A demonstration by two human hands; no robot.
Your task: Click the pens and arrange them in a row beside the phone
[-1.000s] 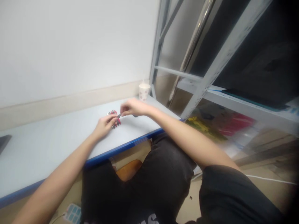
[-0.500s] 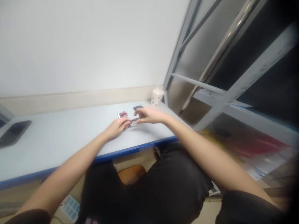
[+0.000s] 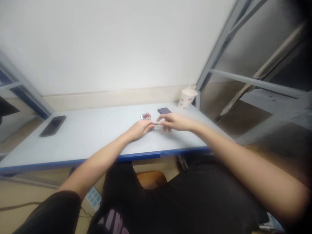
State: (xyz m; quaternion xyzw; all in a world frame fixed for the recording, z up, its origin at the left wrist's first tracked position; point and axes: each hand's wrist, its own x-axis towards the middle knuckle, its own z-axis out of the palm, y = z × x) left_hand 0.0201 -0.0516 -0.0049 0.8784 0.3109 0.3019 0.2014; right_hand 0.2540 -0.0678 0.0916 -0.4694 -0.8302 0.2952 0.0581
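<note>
On the table, my left hand (image 3: 140, 129) rests closed over a small cluster of thin sticks (image 3: 146, 115) with red, dark and silvery ends; their exact kind is too blurred to tell. A thin dark stick (image 3: 156, 123) pokes out between its thumb and finger towards the right. My right hand (image 3: 173, 121) meets this stick from the other side, thumb and fingertips bent round its end, the remaining fingers curled loosely below. Much of the cluster is hidden under my left hand. A dark flat phone-like object (image 3: 164, 110) lies just behind my right hand.
A white paper cup (image 3: 187, 98) with pinkish spots stands at the table's back right corner. A dark phone (image 3: 53, 125) lies at the left of the pale table (image 3: 83, 136), which has a blue front edge. Metal frames (image 3: 214, 61) rise at both ends, with a wall behind.
The view has swung left, so everything appears further right. My right fingers sit closer to my left hand, and less of the dark stick shows between them.
</note>
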